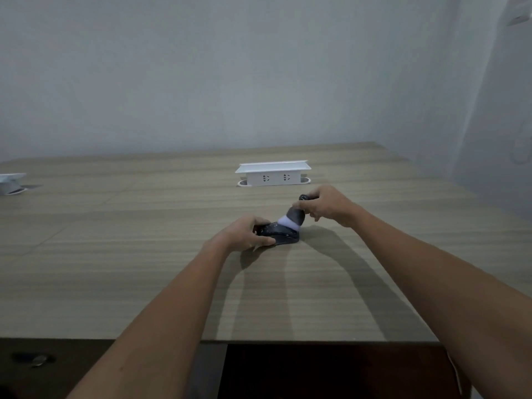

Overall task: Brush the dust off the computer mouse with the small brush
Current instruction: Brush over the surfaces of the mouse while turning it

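Observation:
A dark computer mouse lies on the wooden desk, a little right of centre. My left hand grips its left side, thumb on the near edge and fingers over the top. My right hand holds the small brush by its short dark handle. The brush is tilted, its dark bristles with white tips pressed on the top of the mouse. The mouse's left part is hidden under my fingers.
A white pop-up socket box stands on the desk just behind my hands. Another white socket box sits at the far left edge. A pale wall rises behind the desk. The desk's front edge runs close to me.

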Tool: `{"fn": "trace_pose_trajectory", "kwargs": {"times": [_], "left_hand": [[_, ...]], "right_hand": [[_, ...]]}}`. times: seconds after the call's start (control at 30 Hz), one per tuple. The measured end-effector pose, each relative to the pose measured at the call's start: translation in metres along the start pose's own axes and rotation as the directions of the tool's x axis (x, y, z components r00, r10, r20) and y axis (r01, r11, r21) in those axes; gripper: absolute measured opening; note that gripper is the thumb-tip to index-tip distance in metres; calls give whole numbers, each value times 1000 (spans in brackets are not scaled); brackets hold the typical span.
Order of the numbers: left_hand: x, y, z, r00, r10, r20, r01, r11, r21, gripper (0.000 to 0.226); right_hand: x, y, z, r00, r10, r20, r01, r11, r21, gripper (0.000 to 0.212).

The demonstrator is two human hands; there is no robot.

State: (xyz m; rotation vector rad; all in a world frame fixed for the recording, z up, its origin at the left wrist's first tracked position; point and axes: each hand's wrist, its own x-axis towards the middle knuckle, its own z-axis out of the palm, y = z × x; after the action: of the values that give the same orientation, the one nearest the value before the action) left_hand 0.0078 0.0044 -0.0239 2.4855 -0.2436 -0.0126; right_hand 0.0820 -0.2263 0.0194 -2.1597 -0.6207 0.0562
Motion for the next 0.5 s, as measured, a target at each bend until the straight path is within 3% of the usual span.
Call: {"fn": "trace_pose_trajectory", "kwargs": {"times": [0.07,0.1,0.2,0.23,0.37,0.43,0.5], "left_hand": [[1,0,0,1000,-20,-1,20,1000,11,34],[1,0,0,1000,-27,-2,27,1000,12,35],[-1,1,0,1000,-15,-3,15,1000,-3,30],[-2,1,0,1000,-15,-7,15,1000,-3,30],[-4,3,4,999,-15,-43,16,1000,19,33],[-4,2,5,999,-17,-50,18,1000,20,31],[-4,1,6,998,-28,-54,29,1000,12,29]], "right_hand": [[2,-1,-2,999,8,-41,-16,978,-208,29],[3,-1,-2,998,-2,-67,-12,975,-220,30],[-1,-2,1,997,-43,-68,42,999,-15,25],[-3,-3,2,998,-55,-42,54,998,-26,26],[-2,-4,2,996,-76,-37,58,937,-344,43],[-1,-2,2,993,-88,-76,63,956,-288,43],[-3,-3,4,993,-82,-84,73,992,-106,34]]}}
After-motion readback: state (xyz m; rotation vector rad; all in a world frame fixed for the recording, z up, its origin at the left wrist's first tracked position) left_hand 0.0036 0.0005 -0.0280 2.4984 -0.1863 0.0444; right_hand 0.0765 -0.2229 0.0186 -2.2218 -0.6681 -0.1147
